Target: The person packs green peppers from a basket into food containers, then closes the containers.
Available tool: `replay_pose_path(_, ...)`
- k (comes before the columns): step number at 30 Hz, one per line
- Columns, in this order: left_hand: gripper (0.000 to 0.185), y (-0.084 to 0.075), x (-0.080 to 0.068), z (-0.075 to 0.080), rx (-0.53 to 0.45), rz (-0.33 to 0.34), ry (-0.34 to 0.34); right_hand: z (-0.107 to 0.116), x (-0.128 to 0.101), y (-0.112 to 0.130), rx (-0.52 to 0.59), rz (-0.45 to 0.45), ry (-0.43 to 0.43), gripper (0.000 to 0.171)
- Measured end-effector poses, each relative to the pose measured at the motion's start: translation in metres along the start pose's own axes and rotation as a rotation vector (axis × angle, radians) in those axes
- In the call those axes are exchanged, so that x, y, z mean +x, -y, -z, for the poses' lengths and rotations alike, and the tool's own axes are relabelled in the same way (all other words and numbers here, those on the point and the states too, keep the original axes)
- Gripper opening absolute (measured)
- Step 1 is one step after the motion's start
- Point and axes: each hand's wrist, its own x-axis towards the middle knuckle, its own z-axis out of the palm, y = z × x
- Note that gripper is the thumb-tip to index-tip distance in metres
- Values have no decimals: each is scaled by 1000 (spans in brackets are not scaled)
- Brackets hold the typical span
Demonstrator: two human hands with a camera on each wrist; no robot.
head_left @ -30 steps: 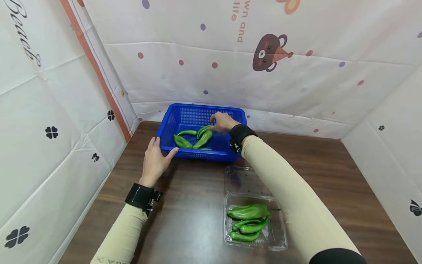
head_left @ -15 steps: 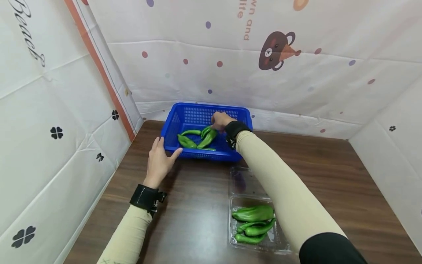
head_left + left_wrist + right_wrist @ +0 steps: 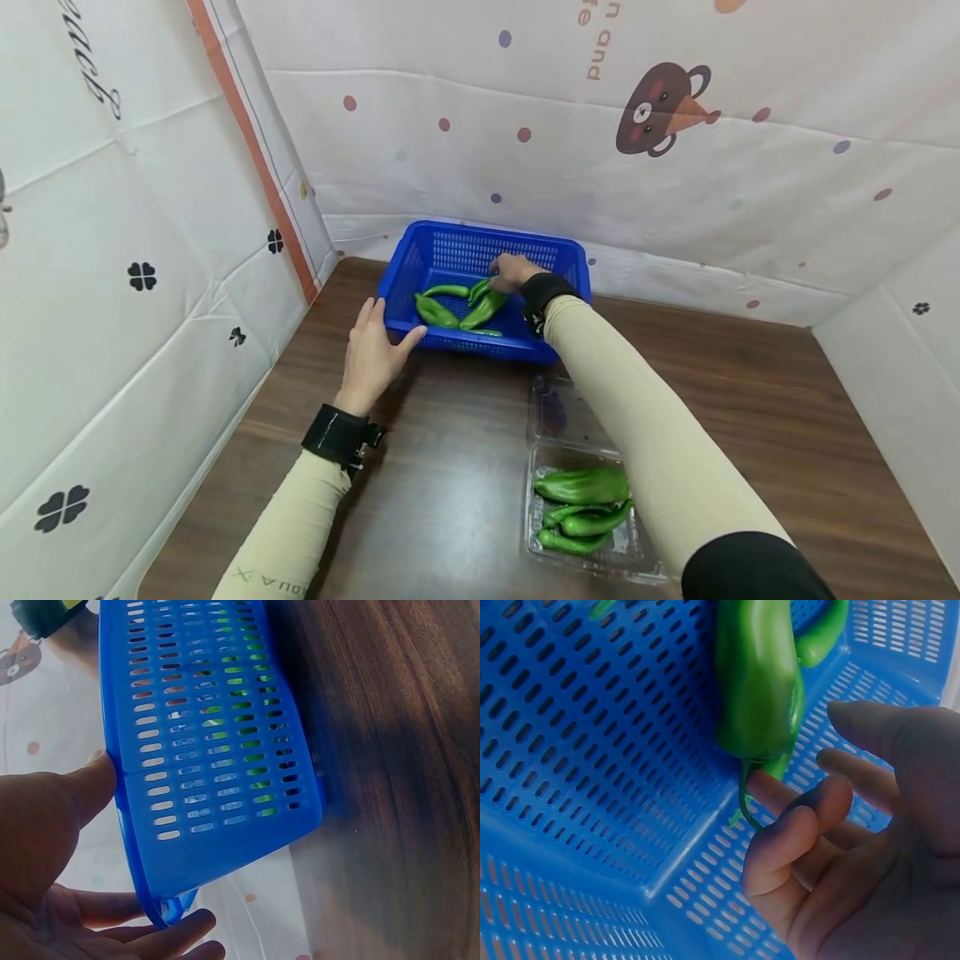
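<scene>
Some long green peppers (image 3: pixel 461 307) already lie in the blue plastic basket (image 3: pixel 420 258); more wait in the clear plastic box (image 3: pixel 585 512) on the worktop. The right hand (image 3: pixel 513 272) has loose fingers at one pepper's stem. The left hand (image 3: pixel 371 358), fingers straight, steadies the basket.

Dark wood table (image 3: pixel 750 400); white printed cloth walls (image 3: pixel 525 150), bear cartoon (image 3: pixel 663 108), clover marks.

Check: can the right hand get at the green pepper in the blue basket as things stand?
Probably yes. The right hand is already inside the blue basket, fingertips at the green pepper stem; nothing lies between them.
</scene>
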Motion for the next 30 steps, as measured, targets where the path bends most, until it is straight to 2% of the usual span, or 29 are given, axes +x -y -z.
replay_pose_path(9, 89, 0, -3, 0, -1, 13, 11, -10, 6, -8, -40, 3, 37, 46)
replay_pose_path(21, 89, -1, -7, 0, 2, 33, 19, -20, 8, -16, 23, -9, 12, 41)
replay_pose_path(30, 90, -4, -6, 1, 0, 27, 3, -18, 3, -18, 109, -17, -74, 35)
